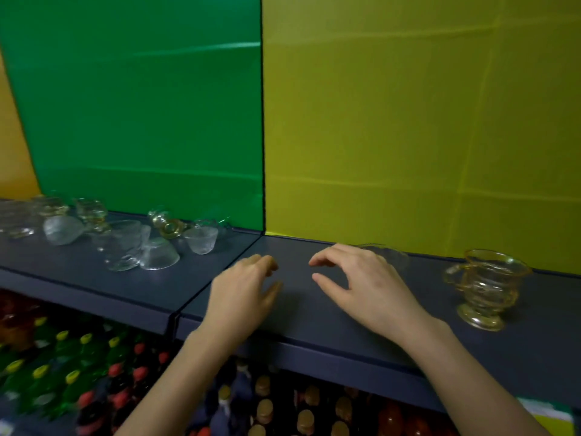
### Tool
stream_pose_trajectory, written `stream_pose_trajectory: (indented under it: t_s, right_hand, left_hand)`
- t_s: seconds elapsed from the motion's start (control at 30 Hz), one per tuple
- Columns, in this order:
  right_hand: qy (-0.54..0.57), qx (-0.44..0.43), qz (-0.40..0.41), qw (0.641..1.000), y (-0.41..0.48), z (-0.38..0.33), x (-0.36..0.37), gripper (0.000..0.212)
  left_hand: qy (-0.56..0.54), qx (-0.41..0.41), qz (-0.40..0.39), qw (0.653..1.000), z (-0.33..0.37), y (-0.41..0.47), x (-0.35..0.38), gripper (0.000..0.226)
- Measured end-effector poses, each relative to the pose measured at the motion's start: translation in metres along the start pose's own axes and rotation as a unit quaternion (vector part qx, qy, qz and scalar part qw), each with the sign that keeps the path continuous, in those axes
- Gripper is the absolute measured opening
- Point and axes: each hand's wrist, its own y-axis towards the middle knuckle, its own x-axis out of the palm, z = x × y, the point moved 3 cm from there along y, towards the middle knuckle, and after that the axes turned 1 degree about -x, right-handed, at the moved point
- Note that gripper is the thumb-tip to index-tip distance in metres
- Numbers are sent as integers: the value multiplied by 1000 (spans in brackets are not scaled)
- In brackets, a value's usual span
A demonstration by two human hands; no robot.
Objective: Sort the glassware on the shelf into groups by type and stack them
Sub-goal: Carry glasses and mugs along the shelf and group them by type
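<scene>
A jumble of small clear glass cups and amber-tinted pieces lies on the left part of the dark blue shelf, some tipped over. An amber footed glass cup with a handle stands upright on the right part. A faint clear glass shows just behind my right hand. My left hand hovers over the shelf's middle, fingers loosely curled, holding nothing. My right hand hovers beside it, fingers spread and empty.
Green and yellow panels back the shelf. A seam splits the shelf between my hands and the clear cups. Below the front edge stand many bottles with yellow, red and tan caps.
</scene>
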Motion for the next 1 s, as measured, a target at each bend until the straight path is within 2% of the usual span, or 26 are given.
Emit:
stream_pose_trajectory:
  t_s: [0.1,0.27,0.47,0.6,0.77,0.87,1.0]
  right_hand:
    - [13,-12,-13,1000,19,-33,28,25]
    - [66,-11,-37,997,46,-96,92,24]
    - [93,9,-43,995,89,-155,155,26]
    - [100,28,-35,994,121,-179,177,26]
    - [76,42,-27,996,157,-188,192,29]
    - [48,52,-26,997,178,-184,198,34]
    - [1,59,-28,998,202,-175,206,42]
  left_hand:
    - [66,3,42,997,-57,-13,-32,15]
    - [137,-15,49,989,-152,-39,-74,14]
    - [136,-34,41,989,-247,-55,-98,18]
    - [123,-57,42,990,-290,-52,-106,30]
    - [24,-94,48,994,-322,-35,-99,48]
    - [-95,-128,9,987,-339,-14,-83,70]
    - [-230,-149,-51,961,-348,17,-61,101]
